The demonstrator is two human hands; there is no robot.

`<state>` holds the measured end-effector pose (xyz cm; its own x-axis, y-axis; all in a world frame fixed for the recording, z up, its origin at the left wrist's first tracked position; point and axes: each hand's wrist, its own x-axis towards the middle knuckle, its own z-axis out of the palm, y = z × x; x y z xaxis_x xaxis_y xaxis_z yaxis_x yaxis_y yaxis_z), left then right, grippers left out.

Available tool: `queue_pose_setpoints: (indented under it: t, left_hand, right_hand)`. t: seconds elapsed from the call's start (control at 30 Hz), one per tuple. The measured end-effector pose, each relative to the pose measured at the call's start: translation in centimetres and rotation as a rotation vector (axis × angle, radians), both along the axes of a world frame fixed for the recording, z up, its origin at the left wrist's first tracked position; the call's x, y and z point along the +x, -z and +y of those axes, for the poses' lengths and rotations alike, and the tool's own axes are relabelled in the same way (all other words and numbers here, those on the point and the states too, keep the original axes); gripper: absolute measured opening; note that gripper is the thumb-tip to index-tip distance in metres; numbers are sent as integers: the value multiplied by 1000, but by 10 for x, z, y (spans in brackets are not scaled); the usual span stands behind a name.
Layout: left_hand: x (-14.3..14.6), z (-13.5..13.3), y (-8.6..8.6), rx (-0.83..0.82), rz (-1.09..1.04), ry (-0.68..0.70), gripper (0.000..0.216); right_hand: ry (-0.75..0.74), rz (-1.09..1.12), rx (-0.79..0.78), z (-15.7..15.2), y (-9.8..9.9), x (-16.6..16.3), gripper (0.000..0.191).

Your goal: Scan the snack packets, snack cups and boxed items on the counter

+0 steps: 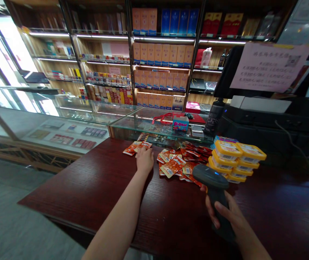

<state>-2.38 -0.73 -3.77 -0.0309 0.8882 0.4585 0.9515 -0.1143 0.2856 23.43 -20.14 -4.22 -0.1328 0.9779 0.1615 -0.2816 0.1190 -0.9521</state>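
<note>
My right hand point(224, 209) is wrapped round the handle of a dark barcode scanner point(211, 177), whose head with a small blue light points toward a pile of orange snack packets point(173, 165). My left hand point(145, 159) reaches forward, its fingers bent down over a snack packet point(144, 144) on the table; the fingertips are partly hidden. Another orange packet point(131, 148) lies just left of that hand. Darker red packets point(196, 151) sit at the back of the pile. Right of them stand stacked yellow-lidded tubs point(227, 148).
The dark wooden table point(94, 187) meets a glass display counter point(127, 121) at its far edge. A small blue-and-pink box point(180, 122) stands on the glass. At right are a monitor with a pink notice point(269, 66) and a hanging cable point(295, 144). Stocked shelves line the wall.
</note>
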Motion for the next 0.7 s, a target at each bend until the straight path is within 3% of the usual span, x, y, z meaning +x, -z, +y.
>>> queue_pose_setpoints:
  t: [0.23,0.37,0.53,0.7]
  left_hand:
    - [21,-7,9,-150,-47,-4,31]
    - [26,-5,11,-188,-165,-64,27]
    - [24,-2,5,-213,-324,5,17]
    - [24,-1,4,-222,-486,-12,9]
  right_hand:
    - [-3,-7,2,-1,-3,-1,49]
    - [-2,-9,-3,-1,-4,-1,49]
    - [-1,-13,1,-1,-4,-1,51]
    - [0,-17,7,1,-2,0,53]
